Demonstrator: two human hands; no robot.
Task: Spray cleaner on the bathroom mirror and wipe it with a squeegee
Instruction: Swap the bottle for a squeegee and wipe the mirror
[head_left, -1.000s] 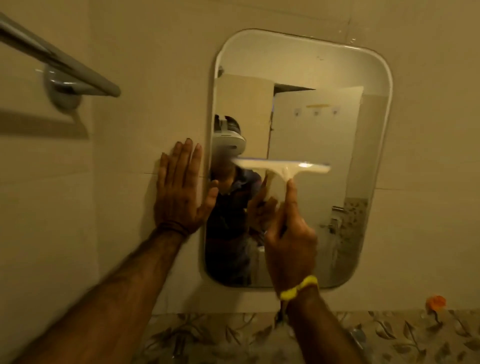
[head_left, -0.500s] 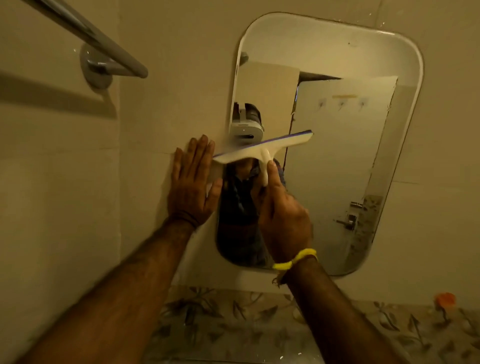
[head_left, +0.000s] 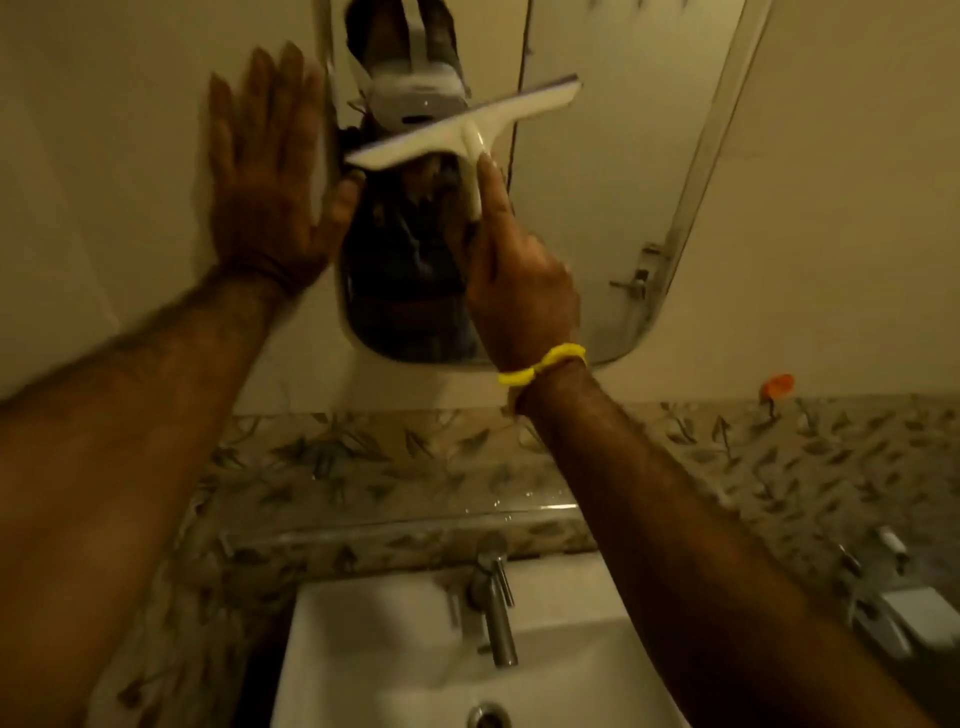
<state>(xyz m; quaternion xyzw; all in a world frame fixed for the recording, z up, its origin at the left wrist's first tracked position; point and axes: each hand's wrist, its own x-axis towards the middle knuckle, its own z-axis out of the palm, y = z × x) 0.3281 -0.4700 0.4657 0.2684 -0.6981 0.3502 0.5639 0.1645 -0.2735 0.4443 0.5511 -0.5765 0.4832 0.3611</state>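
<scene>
The squeegee (head_left: 462, 130) (light, stiff plastic, judging by looks) is gripped at its handle by the right hand (head_left: 519, 291); the blade is tilted against the fragile mirror (head_left: 623, 182). The left hand (head_left: 265, 176) is spread open, flat on the wall (head_left: 130, 156).

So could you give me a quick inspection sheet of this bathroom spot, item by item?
Surface: mirror on a plain wall, its top out of frame; whether it is wet cannot be told.
Job's things: white squeegee, blade tilted, its right end higher, over the mirror's left part. No spray bottle seen.
Clutter: small orange thing on the wall right of the mirror.
Hands: right hand grips the squeegee handle; left hand open, flat on the wall beside the mirror's left edge.
Cables: nothing seen.
Surroundings: white sink with a metal tap below, leaf-patterned tiles behind it.
</scene>
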